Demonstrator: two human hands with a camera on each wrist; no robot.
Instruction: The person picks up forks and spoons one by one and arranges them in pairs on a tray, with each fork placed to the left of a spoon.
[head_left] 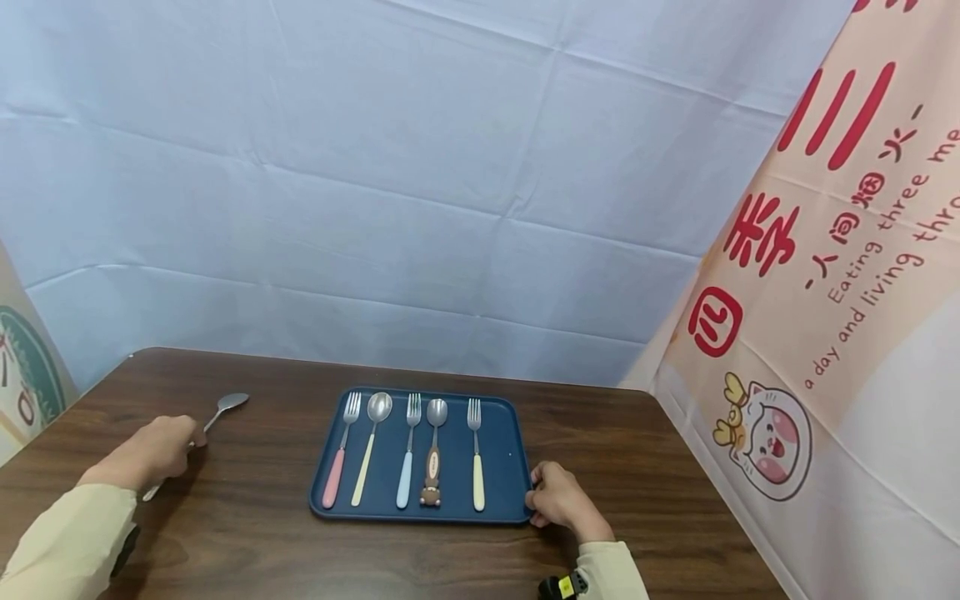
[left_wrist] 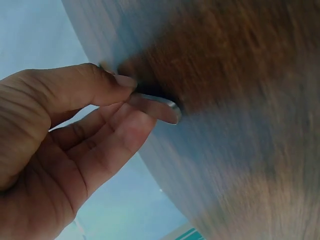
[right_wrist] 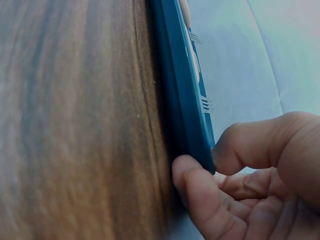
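Observation:
On the left side of the table, my left hand pinches a silver spoon by its handle, with the bowl pointing away from me. The left wrist view shows the rounded metal handle end sticking out past thumb and fingers. My right hand grips the near right edge of a blue tray, thumb on the rim and fingertips under it. In a row on the tray lie a pink-handled fork, a cream-handled spoon, a blue-handled fork, a bear-handled spoon and a yellow-handled fork.
Everything stands on a dark wooden table with rounded far corners. A pale blue cloth hangs behind it. To the right hangs a printed banner with red characters and a cartoon cat.

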